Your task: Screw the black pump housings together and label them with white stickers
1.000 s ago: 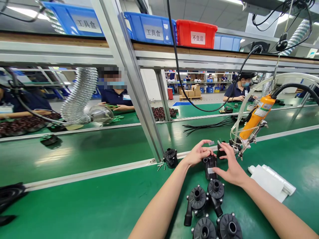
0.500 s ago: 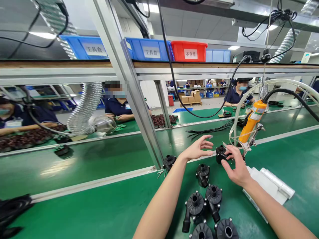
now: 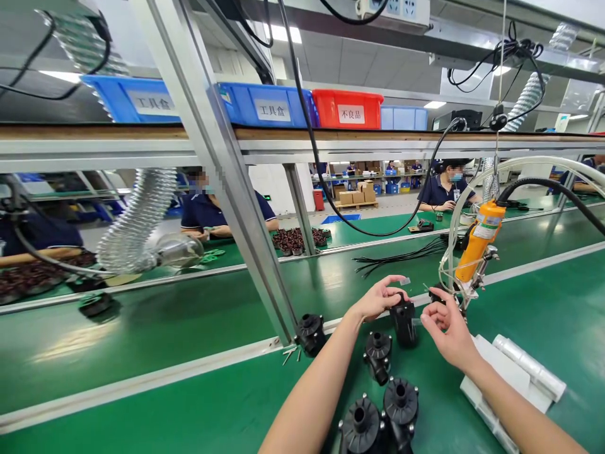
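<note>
My left hand (image 3: 375,301) is closed on top of a black pump housing (image 3: 404,320), which it holds upright just above the green table (image 3: 212,403). A small pale label (image 3: 405,280) sticks to its index fingertip. My right hand (image 3: 449,334) is just right of that housing. Its thumb and forefinger are pinched on a small pale label (image 3: 416,321) that touches the housing's side. More black pump housings lie close by: one (image 3: 378,353) below my left hand and two (image 3: 401,403) (image 3: 362,427) nearer me.
An orange electric screwdriver (image 3: 477,249) hangs on cables just beyond my right hand. White plastic bags (image 3: 517,372) lie to the right. Another housing (image 3: 309,331) and loose screws (image 3: 290,354) sit by the slanted aluminium post (image 3: 236,208). Other people work across the conveyor.
My left hand let go of the first housing, which now lies on the table, and has taken hold of another one farther back. My right hand came in pinched beside it.
</note>
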`<state>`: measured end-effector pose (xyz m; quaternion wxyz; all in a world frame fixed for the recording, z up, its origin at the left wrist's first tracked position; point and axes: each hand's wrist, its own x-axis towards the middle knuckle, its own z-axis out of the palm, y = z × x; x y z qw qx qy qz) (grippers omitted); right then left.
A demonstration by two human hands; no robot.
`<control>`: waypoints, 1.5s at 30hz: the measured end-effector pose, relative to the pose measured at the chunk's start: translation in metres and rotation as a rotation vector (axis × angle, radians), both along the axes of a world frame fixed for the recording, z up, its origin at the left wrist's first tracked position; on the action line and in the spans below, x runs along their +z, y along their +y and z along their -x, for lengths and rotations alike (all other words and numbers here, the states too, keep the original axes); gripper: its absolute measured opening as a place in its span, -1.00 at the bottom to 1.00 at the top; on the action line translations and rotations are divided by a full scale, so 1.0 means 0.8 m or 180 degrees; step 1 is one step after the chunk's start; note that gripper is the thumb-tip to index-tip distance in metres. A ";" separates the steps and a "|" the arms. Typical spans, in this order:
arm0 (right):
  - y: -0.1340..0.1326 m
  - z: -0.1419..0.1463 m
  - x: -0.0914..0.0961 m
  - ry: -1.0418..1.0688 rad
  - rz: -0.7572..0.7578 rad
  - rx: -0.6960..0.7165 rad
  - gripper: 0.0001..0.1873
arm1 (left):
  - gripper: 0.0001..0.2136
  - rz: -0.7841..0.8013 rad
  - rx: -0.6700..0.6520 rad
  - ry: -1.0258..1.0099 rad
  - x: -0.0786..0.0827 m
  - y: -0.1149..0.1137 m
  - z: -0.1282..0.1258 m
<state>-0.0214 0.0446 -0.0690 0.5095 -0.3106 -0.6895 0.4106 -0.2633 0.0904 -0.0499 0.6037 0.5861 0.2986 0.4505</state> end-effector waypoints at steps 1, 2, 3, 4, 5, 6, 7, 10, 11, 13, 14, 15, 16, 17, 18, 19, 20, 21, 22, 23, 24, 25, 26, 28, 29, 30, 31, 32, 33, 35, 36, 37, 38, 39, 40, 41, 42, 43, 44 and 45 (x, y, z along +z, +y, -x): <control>-0.001 0.003 -0.003 0.0008 0.0095 0.0081 -0.34 | -0.31 0.0048 -0.0018 -0.0094 -0.005 -0.001 0.004; -0.001 0.007 -0.005 0.0007 0.0167 0.0139 -0.32 | -0.32 0.0086 -0.0036 -0.0183 -0.009 -0.002 0.006; -0.001 0.009 -0.007 -0.0004 0.0217 0.0176 -0.31 | -0.33 0.0120 -0.0058 -0.0259 -0.013 -0.002 0.007; -0.002 0.012 -0.009 -0.0025 0.0249 0.0197 -0.31 | -0.33 0.0149 -0.0085 -0.0321 -0.016 -0.001 0.006; -0.002 0.014 -0.010 -0.0054 0.0264 0.0206 -0.31 | -0.34 0.0175 -0.0115 -0.0369 -0.018 -0.001 0.005; -0.002 0.016 -0.012 -0.0092 0.0266 0.0217 -0.31 | -0.35 0.0198 -0.0146 -0.0405 -0.020 0.000 0.003; -0.002 0.018 -0.013 -0.0136 0.0262 0.0233 -0.31 | -0.35 0.0216 -0.0177 -0.0432 -0.021 0.001 0.002; -0.001 0.022 -0.016 -0.0261 0.0269 0.0237 -0.31 | -0.36 0.0257 -0.0241 -0.0482 -0.023 0.004 -0.002; 0.000 0.022 -0.018 -0.0285 0.0282 0.0224 -0.31 | -0.37 0.0266 -0.0248 -0.0492 -0.023 0.004 -0.003; 0.001 0.023 -0.020 -0.0309 0.0316 0.0199 -0.29 | -0.37 0.0280 -0.0246 -0.0508 -0.023 0.004 -0.003; 0.002 0.023 -0.021 -0.0314 0.0327 0.0197 -0.28 | -0.37 0.0285 -0.0242 -0.0512 -0.023 0.004 -0.003; 0.002 0.022 -0.022 -0.0314 0.0333 0.0198 -0.28 | -0.36 0.0289 -0.0238 -0.0515 -0.023 0.004 -0.003; 0.003 0.022 -0.023 -0.0308 0.0331 0.0195 -0.29 | -0.36 0.0292 -0.0235 -0.0517 -0.023 0.004 -0.003; 0.004 0.022 -0.024 -0.0309 0.0322 0.0191 -0.30 | -0.35 0.0294 -0.0233 -0.0517 -0.023 0.004 -0.003; 0.004 0.022 -0.024 -0.0316 0.0305 0.0182 -0.31 | -0.35 0.0293 -0.0229 -0.0516 -0.023 0.004 -0.004; 0.005 0.021 -0.025 -0.0326 0.0282 0.0167 -0.31 | -0.35 0.0291 -0.0226 -0.0515 -0.022 0.003 -0.004; 0.005 0.021 -0.025 -0.0342 0.0257 0.0148 -0.31 | -0.36 0.0288 -0.0222 -0.0511 -0.022 0.003 -0.004; 0.005 0.021 -0.025 -0.0362 0.0236 0.0128 -0.31 | -0.36 0.0285 -0.0217 -0.0507 -0.021 0.003 -0.005; 0.005 0.021 -0.025 -0.0378 0.0219 0.0106 -0.31 | -0.36 0.0283 -0.0214 -0.0499 -0.021 0.003 -0.005; 0.005 0.021 -0.025 -0.0391 0.0209 0.0087 -0.31 | -0.37 0.0282 -0.0211 -0.0492 -0.020 0.003 -0.005; 0.005 0.021 -0.024 -0.0407 0.0204 0.0073 -0.31 | -0.37 0.0282 -0.0209 -0.0485 -0.020 0.003 -0.005; 0.004 0.021 -0.024 -0.0427 0.0198 0.0061 -0.32 | -0.37 0.0282 -0.0208 -0.0478 -0.020 0.002 -0.005; 0.004 0.021 -0.023 -0.0449 0.0186 0.0048 -0.33 | -0.37 0.0280 -0.0207 -0.0473 -0.020 0.002 -0.005; 0.003 0.021 -0.022 -0.0499 0.0149 0.0027 -0.35 | -0.36 0.0275 -0.0203 -0.0467 -0.020 0.002 -0.005; 0.002 0.020 -0.022 -0.0530 0.0130 0.0018 -0.35 | -0.36 0.0271 -0.0199 -0.0466 -0.020 0.002 -0.005; 0.002 0.020 -0.022 -0.0558 0.0112 0.0000 -0.36 | -0.36 0.0266 -0.0197 -0.0464 -0.020 0.002 -0.005; 0.001 0.020 -0.021 -0.0582 0.0099 -0.0020 -0.36 | -0.36 0.0261 -0.0197 -0.0461 -0.020 0.002 -0.005; 0.000 0.020 -0.021 -0.0600 0.0093 -0.0047 -0.36 | -0.37 0.0256 -0.0198 -0.0459 -0.021 0.002 -0.004; 0.000 0.020 -0.021 -0.0609 0.0092 -0.0081 -0.36 | -0.37 0.0249 -0.0202 -0.0459 -0.021 0.002 -0.004; -0.002 0.021 -0.020 -0.0587 0.0131 -0.0131 -0.34 | -0.37 0.0235 -0.0219 -0.0462 -0.020 0.002 -0.004; -0.003 0.022 -0.020 -0.0524 0.0184 -0.0126 -0.33 | -0.37 0.0227 -0.0233 -0.0463 -0.020 0.002 -0.004; -0.004 0.024 -0.019 -0.0390 0.0273 -0.0080 -0.31 | -0.36 0.0218 -0.0248 -0.0463 -0.020 0.002 -0.004; -0.004 0.025 -0.019 -0.0204 0.0383 -0.0007 -0.30 | -0.36 0.0208 -0.0264 -0.0456 -0.019 0.003 -0.004; -0.005 0.026 -0.018 0.0001 0.0494 0.0081 -0.29 | -0.35 0.0199 -0.0281 -0.0447 -0.019 0.003 -0.004; -0.005 0.027 -0.017 0.0193 0.0588 0.0163 -0.29 | -0.35 0.0191 -0.0297 -0.0436 -0.019 0.003 -0.004; -0.005 0.028 -0.016 0.0340 0.0655 0.0228 -0.28 | -0.35 0.0184 -0.0308 -0.0425 -0.018 0.003 -0.005; -0.005 0.028 -0.015 0.0412 0.0689 0.0272 -0.27 | -0.35 0.0177 -0.0314 -0.0417 -0.018 0.003 -0.005; -0.005 0.027 -0.014 0.0408 0.0697 0.0289 -0.26 | -0.36 0.0172 -0.0316 -0.0411 -0.019 0.004 -0.006; -0.004 0.026 -0.014 0.0355 0.0696 0.0295 -0.24 | -0.37 0.0169 -0.0313 -0.0408 -0.019 0.004 -0.006; -0.004 0.025 -0.013 0.0291 0.0705 0.0299 -0.22 | -0.37 0.0167 -0.0307 -0.0406 -0.019 0.004 -0.007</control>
